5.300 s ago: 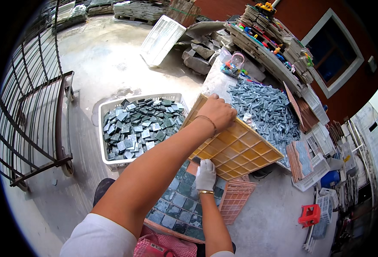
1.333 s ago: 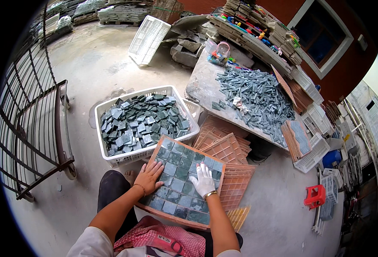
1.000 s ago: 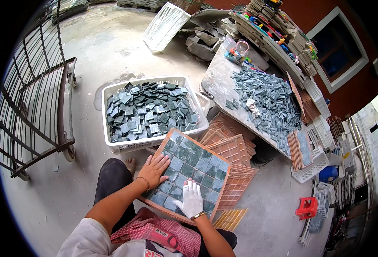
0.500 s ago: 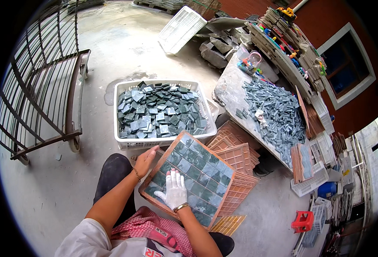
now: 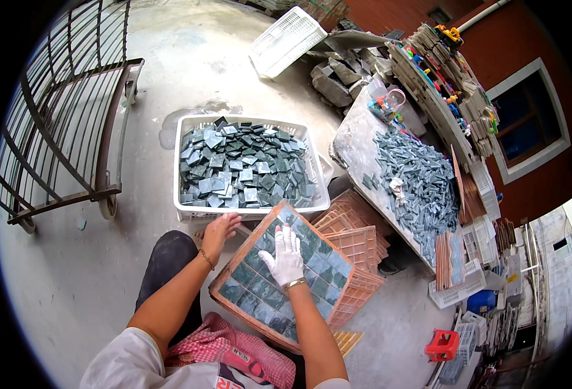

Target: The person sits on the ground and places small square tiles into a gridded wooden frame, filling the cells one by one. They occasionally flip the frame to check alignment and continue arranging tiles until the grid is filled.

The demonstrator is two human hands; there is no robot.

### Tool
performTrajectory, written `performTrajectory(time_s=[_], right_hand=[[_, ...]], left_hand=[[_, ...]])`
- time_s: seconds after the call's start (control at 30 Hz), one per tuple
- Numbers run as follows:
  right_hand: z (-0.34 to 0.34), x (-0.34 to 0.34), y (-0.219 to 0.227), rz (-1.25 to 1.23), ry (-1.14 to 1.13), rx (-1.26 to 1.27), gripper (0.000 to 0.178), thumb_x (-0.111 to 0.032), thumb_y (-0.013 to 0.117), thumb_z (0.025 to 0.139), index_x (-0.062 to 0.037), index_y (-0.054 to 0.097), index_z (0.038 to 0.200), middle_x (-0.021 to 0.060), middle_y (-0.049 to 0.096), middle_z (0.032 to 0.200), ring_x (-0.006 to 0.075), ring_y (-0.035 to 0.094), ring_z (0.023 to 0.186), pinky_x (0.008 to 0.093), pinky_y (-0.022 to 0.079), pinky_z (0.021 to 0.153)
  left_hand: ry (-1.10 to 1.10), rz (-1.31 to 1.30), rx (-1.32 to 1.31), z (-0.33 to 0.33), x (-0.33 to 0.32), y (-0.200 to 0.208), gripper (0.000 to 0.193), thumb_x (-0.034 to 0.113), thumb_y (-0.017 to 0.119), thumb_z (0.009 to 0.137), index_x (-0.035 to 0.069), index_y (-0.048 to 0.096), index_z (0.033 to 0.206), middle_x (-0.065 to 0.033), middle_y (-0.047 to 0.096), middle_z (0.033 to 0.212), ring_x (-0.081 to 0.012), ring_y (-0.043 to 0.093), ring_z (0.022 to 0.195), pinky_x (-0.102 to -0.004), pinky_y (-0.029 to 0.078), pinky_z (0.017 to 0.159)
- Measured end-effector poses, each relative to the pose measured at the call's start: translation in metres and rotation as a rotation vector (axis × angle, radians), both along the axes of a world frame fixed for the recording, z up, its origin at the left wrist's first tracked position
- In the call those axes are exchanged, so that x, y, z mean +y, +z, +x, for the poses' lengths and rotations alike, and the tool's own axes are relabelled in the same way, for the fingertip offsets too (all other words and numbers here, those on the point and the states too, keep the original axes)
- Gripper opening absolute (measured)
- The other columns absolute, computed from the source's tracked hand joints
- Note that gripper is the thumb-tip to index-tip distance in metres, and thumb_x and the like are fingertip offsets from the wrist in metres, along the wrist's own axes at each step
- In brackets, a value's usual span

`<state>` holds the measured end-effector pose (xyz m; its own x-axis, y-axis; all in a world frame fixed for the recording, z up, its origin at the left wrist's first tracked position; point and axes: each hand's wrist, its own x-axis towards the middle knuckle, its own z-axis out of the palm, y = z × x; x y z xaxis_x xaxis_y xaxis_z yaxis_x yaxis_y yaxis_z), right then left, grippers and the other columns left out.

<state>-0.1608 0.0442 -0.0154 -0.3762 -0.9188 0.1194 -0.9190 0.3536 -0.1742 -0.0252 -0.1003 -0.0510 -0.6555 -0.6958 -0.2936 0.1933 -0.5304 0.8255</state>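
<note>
Square green-grey stone tiles [image 5: 253, 285] fill a brown gridded tray [image 5: 223, 275] in front of me, tilted on top of a stack of similar trays. My right hand [image 5: 287, 259], in a white glove with bare fingertips, lies flat on the tiles in the tray's upper part. Its fingers are stretched out and hold nothing. My left hand [image 5: 218, 232] is bare, fingers extended, just off the tray's upper left edge. Beyond it stands a white plastic basket [image 5: 247, 211] heaped with loose square tiles [image 5: 240, 162].
Empty gridded trays [image 5: 354, 243] lean at the right. A slab table [image 5: 357, 139] bears a heap of narrow stone strips [image 5: 415, 181]. At left is a wheeled metal rack cart [image 5: 72, 201]; a red stool [image 5: 441, 345] stands lower right. Another white basket [image 5: 286, 42] lies farther back.
My right hand has slid up and to the right across the tiles. My left hand has shifted slightly, its fingers more spread. The view has turned a little.
</note>
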Motion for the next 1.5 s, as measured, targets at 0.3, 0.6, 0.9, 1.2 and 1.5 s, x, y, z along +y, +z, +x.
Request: performTrajectory(time_s=[0.3, 0.6, 0.9, 1.2, 1.5], right_hand=[[0.001, -0.005, -0.024, 0.141, 0.067, 0.109, 0.084, -0.051, 0.056, 0.076, 0.0043, 0.027, 0.133, 0.0236, 0.027, 0.138, 0.0361, 0.026, 0.129, 0.0443, 0.019, 0.106], [-0.021, -0.009, -0.009, 0.019, 0.14, -0.036, 0.081, -0.041, 0.06, 0.077, 0.0002, 0.023, 0.136, 0.0228, 0.026, 0.139, 0.0381, 0.025, 0.128, 0.0431, 0.024, 0.104], [-0.019, -0.02, -0.029, 0.066, 0.06, 0.056, 0.084, -0.051, 0.055, 0.078, 0.0048, 0.026, 0.134, 0.0244, 0.025, 0.139, 0.038, 0.024, 0.129, 0.0446, 0.019, 0.106], [-0.013, 0.027, -0.004, 0.012, 0.089, -0.176, 0.083, -0.044, 0.06, 0.076, -0.0004, 0.023, 0.136, 0.0213, 0.024, 0.14, 0.0367, 0.02, 0.131, 0.0424, 0.019, 0.107], [-0.091, 0.014, -0.023, 0.171, -0.181, 0.039, 0.08, -0.05, 0.052, 0.08, -0.0009, 0.024, 0.136, 0.02, 0.025, 0.14, 0.0349, 0.026, 0.129, 0.0431, 0.019, 0.106]], left_hand=[[0.026, 0.171, 0.126, -0.001, -0.01, 0.016, 0.048, 0.039, 0.036, 0.094, 0.0, 0.049, 0.118, -0.0107, 0.058, 0.113, -0.0141, 0.057, 0.099, -0.0255, 0.046, 0.08], [0.045, 0.24, 0.178, -0.006, -0.019, 0.022, 0.047, 0.039, 0.033, 0.095, 0.0, 0.048, 0.115, -0.0091, 0.059, 0.107, -0.0139, 0.059, 0.092, -0.0262, 0.047, 0.078], [0.024, 0.21, 0.154, -0.01, -0.018, 0.025, 0.045, 0.039, 0.033, 0.095, 0.001, 0.048, 0.114, -0.0087, 0.059, 0.105, -0.013, 0.059, 0.091, -0.0246, 0.047, 0.075], [0.029, 0.208, 0.114, -0.01, -0.016, 0.021, 0.045, 0.04, 0.036, 0.094, 0.001, 0.049, 0.113, -0.0089, 0.06, 0.104, -0.0131, 0.059, 0.087, -0.0247, 0.048, 0.074], [-0.012, 0.173, 0.051, -0.018, -0.013, 0.014, 0.044, 0.04, 0.036, 0.094, 0.003, 0.05, 0.113, -0.0068, 0.061, 0.103, -0.0119, 0.059, 0.085, -0.0232, 0.046, 0.072]])
